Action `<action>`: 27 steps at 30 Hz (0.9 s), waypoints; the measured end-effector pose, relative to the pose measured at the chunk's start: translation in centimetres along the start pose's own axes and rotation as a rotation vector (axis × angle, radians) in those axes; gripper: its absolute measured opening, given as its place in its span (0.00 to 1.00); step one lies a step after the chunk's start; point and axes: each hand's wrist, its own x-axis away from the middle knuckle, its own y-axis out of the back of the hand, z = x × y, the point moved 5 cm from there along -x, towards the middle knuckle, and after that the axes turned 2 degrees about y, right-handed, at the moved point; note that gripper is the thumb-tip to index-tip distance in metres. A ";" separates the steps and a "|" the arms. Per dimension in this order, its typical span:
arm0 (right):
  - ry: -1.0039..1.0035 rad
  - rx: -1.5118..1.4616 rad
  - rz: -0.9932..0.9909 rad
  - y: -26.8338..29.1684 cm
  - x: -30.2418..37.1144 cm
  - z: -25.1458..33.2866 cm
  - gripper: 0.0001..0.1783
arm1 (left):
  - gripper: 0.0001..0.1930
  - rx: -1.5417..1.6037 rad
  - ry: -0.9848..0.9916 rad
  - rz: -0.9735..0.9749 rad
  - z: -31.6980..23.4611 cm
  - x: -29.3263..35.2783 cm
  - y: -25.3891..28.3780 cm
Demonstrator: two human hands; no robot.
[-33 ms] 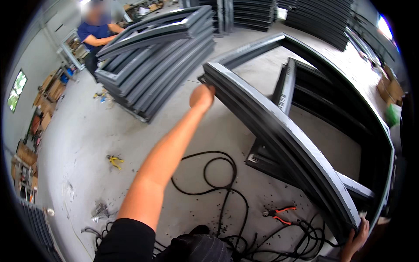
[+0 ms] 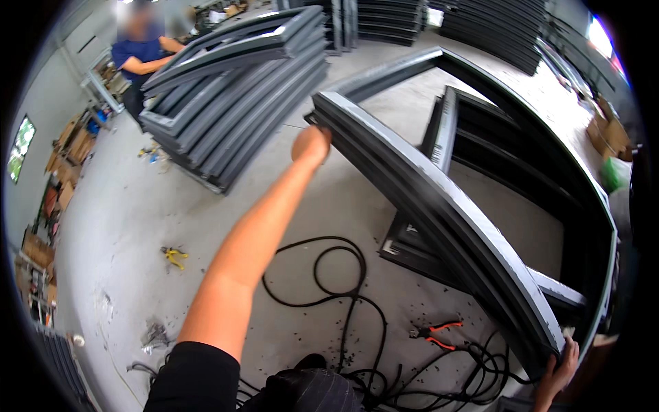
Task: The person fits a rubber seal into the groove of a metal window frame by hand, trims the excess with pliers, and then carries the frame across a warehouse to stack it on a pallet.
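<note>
A large dark grey metal window frame [image 2: 439,182] spans the right half of the view, tilted above the floor. My left hand [image 2: 312,145] is closed round its far left corner, the arm stretched out; the fingertips are hidden behind the profile. At the near right corner, my right hand [image 2: 564,367] grips the same frame, fingers bent over its edge. Below and partly inside it, more dark frame pieces [image 2: 446,130] show, one with a pale strip along its top.
Ahead left stands a stack of grey frames [image 2: 233,117], with a person in a blue shirt [image 2: 141,55] behind it. Black cable [image 2: 353,295] loops over the floor near my feet. Orange-handled pliers [image 2: 439,334] and yellow-handled pliers [image 2: 174,257] lie there. More stacked frames [image 2: 491,31] stand at the back.
The whole view has shifted slightly, so the scene sits a little further left. Both hands keep their hold on the window frame, which has hardly moved.
</note>
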 end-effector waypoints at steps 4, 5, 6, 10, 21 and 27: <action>-0.045 0.024 -0.010 2.0 -1.3 6.8 0.26 | 0.23 0.039 -0.060 0.009 -5.6 -5.8 -4.7; -0.077 -0.007 0.050 2.4 -2.2 9.0 0.25 | 0.23 0.081 -0.044 0.040 -7.6 -5.6 -5.8; -0.036 -0.014 0.007 2.2 -2.4 10.3 0.24 | 0.24 0.114 -0.015 0.055 -8.8 -5.1 -5.9; 0.018 -0.165 0.114 2.5 -4.8 17.5 0.27 | 0.30 0.111 -0.237 0.400 -12.4 -0.4 -8.1; 0.059 -0.138 0.227 4.8 0.6 20.2 0.41 | 0.20 0.843 -0.283 0.956 -7.5 26.2 -2.7; 0.573 0.154 -0.176 8.0 3.0 21.0 0.12 | 0.29 1.133 0.066 1.307 -8.4 31.1 -6.6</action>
